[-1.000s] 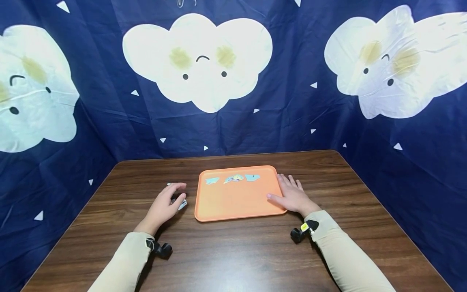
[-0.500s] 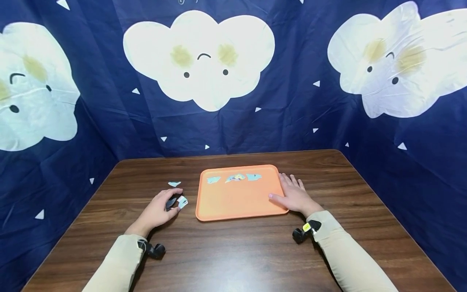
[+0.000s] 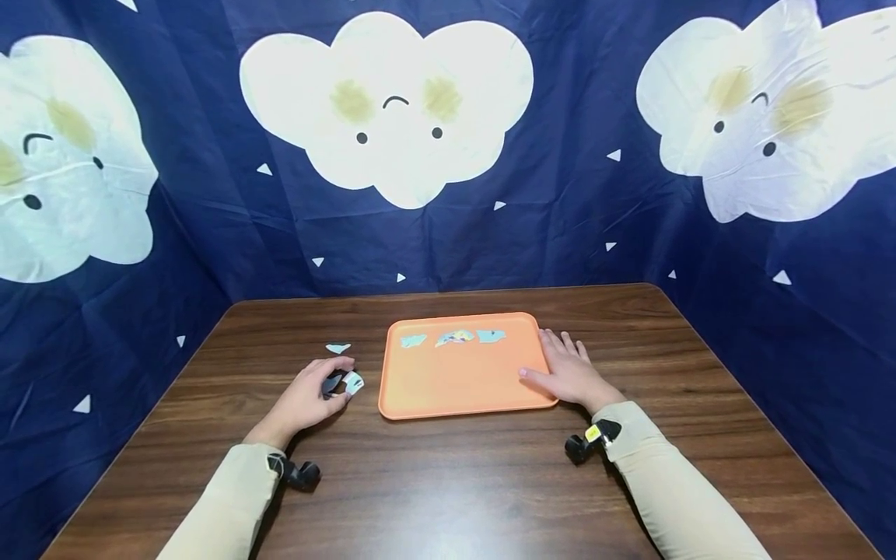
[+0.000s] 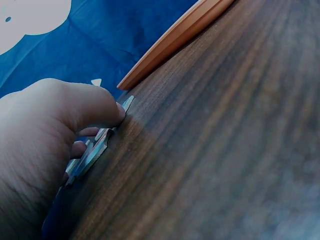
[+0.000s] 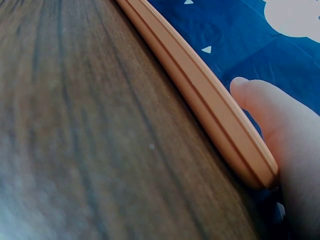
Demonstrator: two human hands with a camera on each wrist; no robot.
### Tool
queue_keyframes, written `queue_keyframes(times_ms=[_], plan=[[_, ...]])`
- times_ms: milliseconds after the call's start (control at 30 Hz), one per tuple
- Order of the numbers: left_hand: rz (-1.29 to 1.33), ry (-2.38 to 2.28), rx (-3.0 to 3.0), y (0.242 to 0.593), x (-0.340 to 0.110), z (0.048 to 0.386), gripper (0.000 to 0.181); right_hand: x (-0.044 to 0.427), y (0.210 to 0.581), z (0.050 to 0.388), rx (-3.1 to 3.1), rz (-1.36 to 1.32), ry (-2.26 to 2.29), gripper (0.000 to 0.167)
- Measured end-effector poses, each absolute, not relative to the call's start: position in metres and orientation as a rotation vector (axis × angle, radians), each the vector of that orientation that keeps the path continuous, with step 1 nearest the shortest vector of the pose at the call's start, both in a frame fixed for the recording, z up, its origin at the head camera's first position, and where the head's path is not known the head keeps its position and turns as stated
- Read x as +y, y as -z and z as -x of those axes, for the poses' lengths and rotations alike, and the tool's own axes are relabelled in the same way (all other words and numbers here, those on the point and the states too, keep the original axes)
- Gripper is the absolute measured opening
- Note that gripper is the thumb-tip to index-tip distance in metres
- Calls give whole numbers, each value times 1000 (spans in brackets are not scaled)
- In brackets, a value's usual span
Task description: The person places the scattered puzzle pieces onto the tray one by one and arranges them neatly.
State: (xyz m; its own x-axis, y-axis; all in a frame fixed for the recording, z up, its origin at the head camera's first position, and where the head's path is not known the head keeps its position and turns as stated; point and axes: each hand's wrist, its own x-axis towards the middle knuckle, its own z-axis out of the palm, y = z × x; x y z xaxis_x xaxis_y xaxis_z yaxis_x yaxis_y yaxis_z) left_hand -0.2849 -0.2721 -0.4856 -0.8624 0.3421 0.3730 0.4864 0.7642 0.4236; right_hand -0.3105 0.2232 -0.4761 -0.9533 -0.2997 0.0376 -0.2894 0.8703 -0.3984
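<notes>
My left hand (image 3: 308, 398) lies low over the table's left side, thumb and index finger curved about the edges of a light blue and white puzzle piece (image 3: 354, 383). A darker piece (image 3: 331, 385) shows within its curve, partly covered by the fingers. Beyond the hand is another light blue piece (image 3: 339, 348). In the left wrist view, the thumb tip touches a thin piece (image 4: 129, 103). My right hand (image 3: 570, 375) rests at the right edge of an orange tray (image 3: 458, 389), its fingers straight and spread outside the rim and its thumb reaching over it.
Along the tray's far side lie three picture pieces: a left one (image 3: 413, 341), a multicoloured middle one (image 3: 455, 337) and a right one (image 3: 491, 336). The brown wooden table (image 3: 448, 474) meets a dark blue cloth backdrop (image 3: 420, 257) with white clouds behind it.
My left hand has drawn back a little toward the near left and lowered around the light blue and white piece, uncovering the pieces near it. My right hand has stayed at the tray.
</notes>
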Motion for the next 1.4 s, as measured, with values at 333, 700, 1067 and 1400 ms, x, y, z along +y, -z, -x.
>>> queue_keyframes(times_ms=[333,700,1067,1400], plan=[[578,768,-2632,481,-271,285,63,224,477,311,3012,477,650,105],[606,845,-2576,475,-258,295,62,222,479,313,3027,482,646,104],[671,859,-2584,453,-224,306,62,223,476,312,3029,472,667,102],[798,856,-2488,446,-198,317,61,224,478,311,3029,471,687,103]])
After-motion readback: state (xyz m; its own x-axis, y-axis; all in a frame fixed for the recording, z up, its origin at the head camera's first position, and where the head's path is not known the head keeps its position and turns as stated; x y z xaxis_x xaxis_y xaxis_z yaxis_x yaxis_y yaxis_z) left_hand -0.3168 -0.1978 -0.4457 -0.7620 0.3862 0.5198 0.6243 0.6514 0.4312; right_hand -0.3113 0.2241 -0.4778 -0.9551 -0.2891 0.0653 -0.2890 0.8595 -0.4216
